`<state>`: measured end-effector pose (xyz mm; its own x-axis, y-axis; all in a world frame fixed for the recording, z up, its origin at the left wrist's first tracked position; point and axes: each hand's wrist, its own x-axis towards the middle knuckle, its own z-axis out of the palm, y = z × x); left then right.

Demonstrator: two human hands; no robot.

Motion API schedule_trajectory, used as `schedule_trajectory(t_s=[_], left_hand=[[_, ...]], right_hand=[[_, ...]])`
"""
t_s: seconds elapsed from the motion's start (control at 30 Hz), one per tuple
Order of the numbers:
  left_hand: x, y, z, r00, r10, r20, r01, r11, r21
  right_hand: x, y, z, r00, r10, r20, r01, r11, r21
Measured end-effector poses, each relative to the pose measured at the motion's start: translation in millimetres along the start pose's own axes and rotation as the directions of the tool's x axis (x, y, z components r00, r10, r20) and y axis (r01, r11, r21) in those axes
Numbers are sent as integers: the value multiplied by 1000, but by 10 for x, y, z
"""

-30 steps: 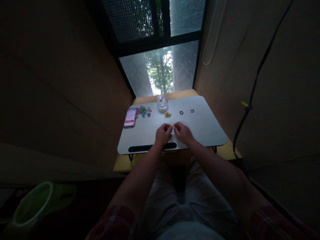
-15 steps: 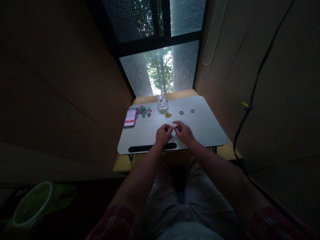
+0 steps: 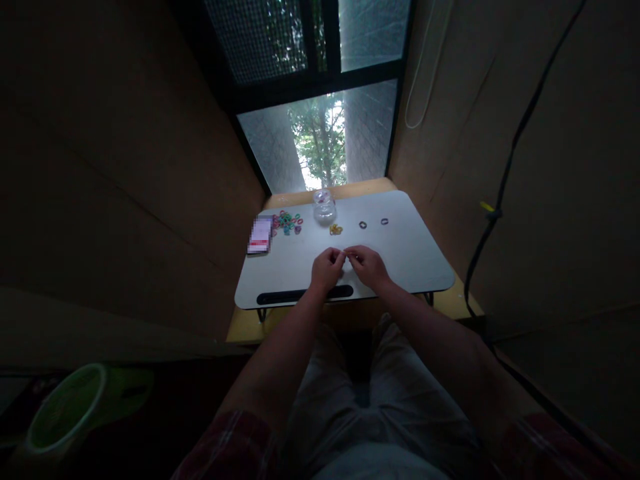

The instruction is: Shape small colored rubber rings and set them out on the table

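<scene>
My left hand [image 3: 327, 268] and my right hand [image 3: 369, 267] meet fingertip to fingertip over the near middle of a white folding table [image 3: 410, 260]. Both are closed in a pinch, and whatever lies between the fingers is too small and covered to make out. Just beyond them is a little cluster of yellow hair ties [image 3: 335, 229]. A dark hair tie [image 3: 363, 225] and a purplish hair tie [image 3: 385, 221] lie singly to the right. Farther left is a heap of mixed-colour hair ties [image 3: 287, 221].
A clear plastic jar [image 3: 325, 208] stands at the back of the table. At the left edge lies a phone [image 3: 261, 235] with a lit screen. A black slot [image 3: 280, 297] runs along the front edge. A black cable [image 3: 515, 140] hangs on the right; a green basket [image 3: 67, 407] is low left.
The right fingers, raised and spread a little before, have come down and closed against the left fingertips. A small pale thing seen between them is now mostly covered.
</scene>
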<state>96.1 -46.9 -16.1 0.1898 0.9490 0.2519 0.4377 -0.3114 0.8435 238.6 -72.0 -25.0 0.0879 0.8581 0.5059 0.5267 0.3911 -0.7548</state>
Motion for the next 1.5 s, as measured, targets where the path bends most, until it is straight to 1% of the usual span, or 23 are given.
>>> schedule_trajectory(t_s=[0.1, 0.23, 0.37, 0.5, 0.63, 0.93, 1.17, 1.3, 1.5], left_hand=[[-8, -1, 2, 1000, 6, -21, -8, 998, -63], [-12, -10, 9, 1000, -18, -4, 17, 990, -140], [-11, 6, -4, 1000, -7, -14, 6, 995, -103], [-12, 27, -22, 1000, 4, -31, -7, 997, -82], [-7, 2, -18, 1000, 1, -30, -3, 998, -64], [21, -60, 5, 1000, 12, 15, -11, 996, -87], [16, -27, -4, 1000, -8, 14, 9, 999, -30], [9, -3, -13, 1000, -16, 15, 16, 1000, -5], [5, -1, -17, 1000, -8, 16, 8, 1000, 6]], right_hand=[[7, 11, 7, 1000, 25, -6, -25, 1000, -8], [12, 24, 18, 998, 56, 10, -55, 998, -29], [10, 21, 13, 998, 52, 26, -51, 998, -37], [8, -4, -9, 997, 37, 69, -35, 999, -40], [10, -24, -21, 994, 52, 94, -47, 997, -55], [0, -24, -7, 990, 108, 91, -98, 990, -104], [-2, -49, -19, 991, 108, 79, -98, 989, -112], [-8, -56, -23, 988, 135, 70, -126, 985, -116], [-13, -48, -10, 988, 144, 58, -138, 986, -95]])
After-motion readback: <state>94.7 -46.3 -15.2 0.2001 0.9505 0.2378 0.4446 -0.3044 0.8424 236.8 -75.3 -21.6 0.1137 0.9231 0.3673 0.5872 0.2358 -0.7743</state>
